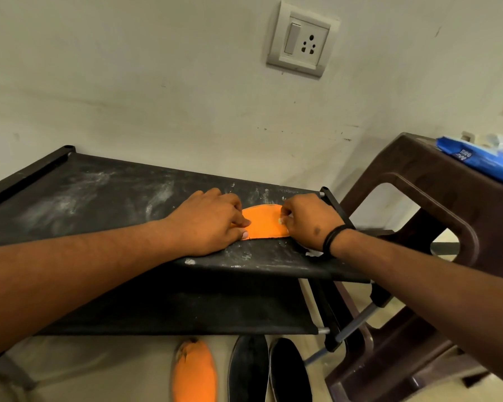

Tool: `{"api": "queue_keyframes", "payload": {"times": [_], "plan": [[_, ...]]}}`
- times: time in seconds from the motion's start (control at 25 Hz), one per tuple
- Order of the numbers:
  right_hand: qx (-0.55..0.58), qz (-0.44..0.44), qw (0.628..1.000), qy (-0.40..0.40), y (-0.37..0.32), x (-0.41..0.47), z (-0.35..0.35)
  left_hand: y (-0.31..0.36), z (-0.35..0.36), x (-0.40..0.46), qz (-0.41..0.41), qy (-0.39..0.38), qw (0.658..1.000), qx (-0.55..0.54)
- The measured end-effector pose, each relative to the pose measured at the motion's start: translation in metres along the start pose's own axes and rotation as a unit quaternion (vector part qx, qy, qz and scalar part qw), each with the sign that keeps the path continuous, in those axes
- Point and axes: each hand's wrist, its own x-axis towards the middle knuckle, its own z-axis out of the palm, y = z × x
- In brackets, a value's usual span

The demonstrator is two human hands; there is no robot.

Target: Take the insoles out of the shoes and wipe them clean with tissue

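Note:
An orange insole (264, 221) lies flat on the dusty black fabric top of a shoe rack (99, 198). My left hand (212, 221) covers its left end and holds it with bent fingers, the thumb at the near edge. My right hand (308, 219) sits on the insole's right end, fingers curled round a white tissue (282, 220); more white shows under the wrist. A second orange insole (195, 372) lies on the floor below the rack. Beside it stand two black shoes (249, 369) (291, 372).
A brown plastic stool (418, 198) stands right of the rack, close to my right forearm. It carries a blue tissue pack (482, 158). The wall with a switch socket (301, 39) is directly behind the rack. A lower black shelf (201, 309) sits under the top one.

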Motion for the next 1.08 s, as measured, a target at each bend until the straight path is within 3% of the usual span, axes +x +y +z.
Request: {"api": "queue_keyframes", "payload": {"times": [0.2,0.32,0.4,0.64,0.76,0.88,1.0,1.08], "plan": [[0.057,-0.114,0.992,-0.016,-0.035,-0.017,0.001,0.000,0.001,0.001,0.003,0.022,1.000,0.011],[-0.020,-0.058,0.998,-0.002,-0.019,0.005,-0.003,-0.001,0.003,0.002,-0.003,0.033,0.999,0.001],[-0.015,0.000,1.000,0.009,-0.013,0.014,0.000,-0.001,0.003,0.002,-0.008,0.036,0.999,-0.001],[0.054,-0.051,0.997,-0.009,-0.034,0.000,0.006,-0.003,0.004,0.001,-0.032,0.063,0.998,-0.002],[-0.021,0.014,1.000,0.012,-0.017,0.013,0.003,-0.003,0.004,0.001,-0.034,0.062,0.997,-0.016],[-0.009,0.064,0.997,0.042,-0.022,0.018,0.008,-0.002,0.004,0.004,-0.034,0.064,0.997,-0.005],[0.050,0.044,0.997,0.044,-0.041,0.017,0.010,0.000,0.004,0.005,-0.038,0.071,0.997,0.009],[0.078,-0.013,0.996,0.028,-0.049,0.012,0.010,-0.002,0.004,0.003,-0.046,0.070,0.997,0.006]]}}
